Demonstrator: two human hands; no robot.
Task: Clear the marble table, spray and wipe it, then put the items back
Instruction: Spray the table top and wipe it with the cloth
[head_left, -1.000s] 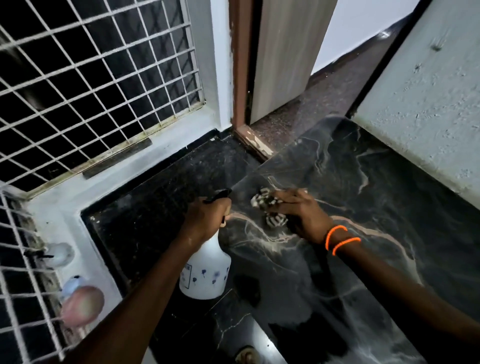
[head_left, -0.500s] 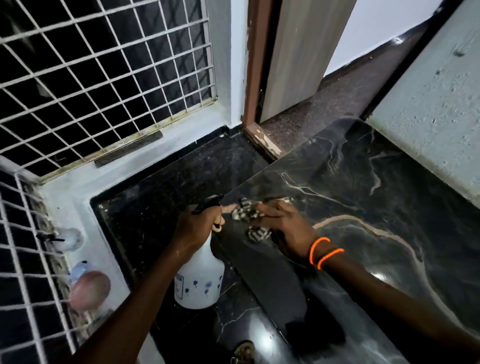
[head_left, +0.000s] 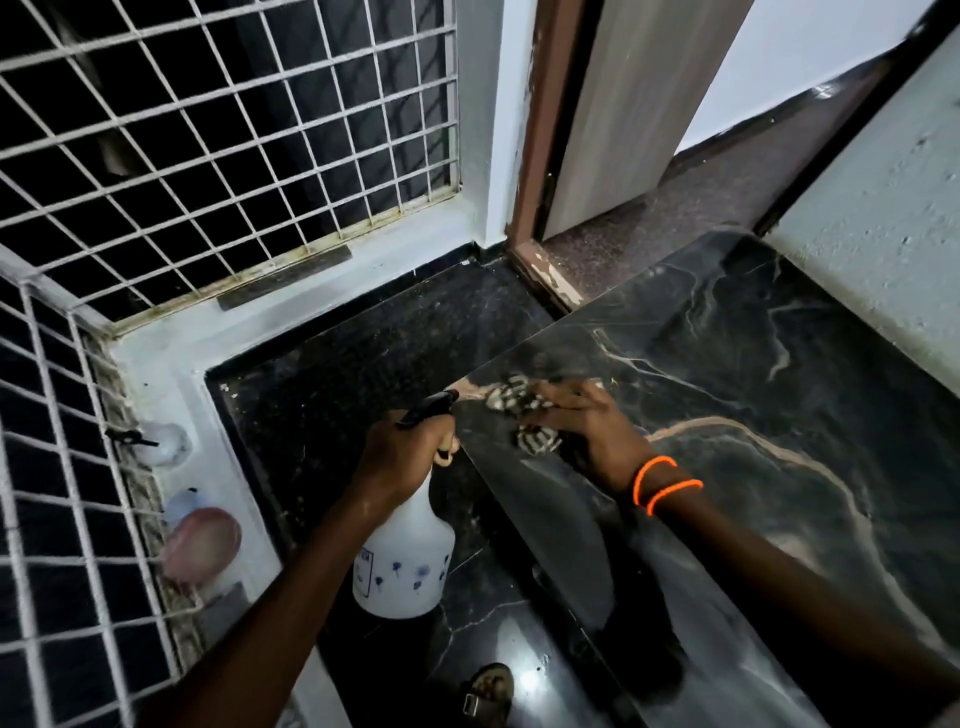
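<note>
The black-and-white striped cloth (head_left: 524, 415) lies bunched at the near left corner of the dark veined marble counter (head_left: 753, 374), pinned under your right hand (head_left: 592, 436). Your left hand (head_left: 402, 457) grips the neck of the white plastic spray bottle (head_left: 402, 566), just beside the counter's edge.

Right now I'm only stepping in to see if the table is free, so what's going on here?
A person is cleaning the marble table. The right hand presses a striped cloth onto the table near its corner, wiping. The left hand has its grip around the neck of a white spray bottle, held off the table's edge above the dark floor. The visible part of the tabletop has nothing else on it, so the items are not back yet.
</note>
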